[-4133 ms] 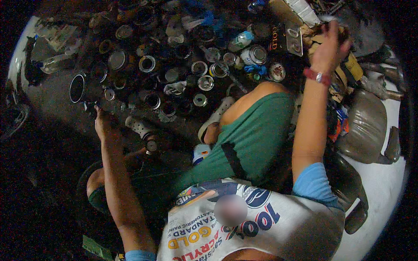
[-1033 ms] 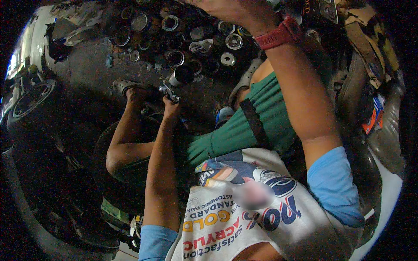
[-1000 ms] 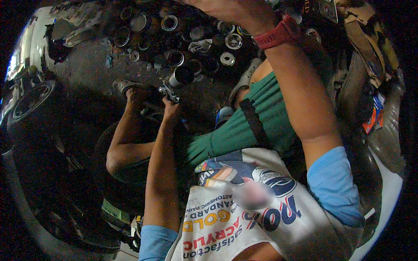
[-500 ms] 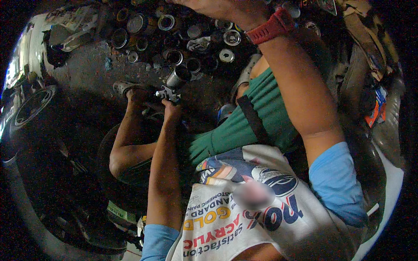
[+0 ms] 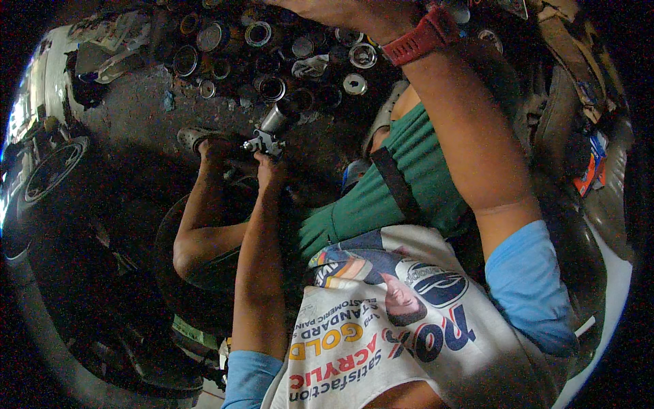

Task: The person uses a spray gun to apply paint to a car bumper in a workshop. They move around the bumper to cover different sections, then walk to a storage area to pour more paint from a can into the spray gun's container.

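My left hand (image 5: 270, 172) is closed around the handle of a metal spray gun (image 5: 266, 144), in front of my knees. The gun's silvery cup (image 5: 276, 120) sits on top and leans away to the right, its far end close to the cans on the floor. At the top edge, my right hand (image 5: 351, 13) reaches forward and leftward over the cans, with a red watch strap on that wrist. Its fingers are cut off by the frame, so what it touches or holds is hidden.
Several open paint cans (image 5: 259, 33) and lids (image 5: 355, 84) crowd the dark floor ahead. A tyre-like round thing (image 5: 58, 170) stands at the left. Cardboard (image 5: 565, 48) and an orange-and-blue packet (image 5: 591, 165) lie at the right. My sandalled foot (image 5: 195, 138) is left of the gun.
The spray gun has turned slightly, and its cup now leans more to the right. My right forearm has barely shifted.
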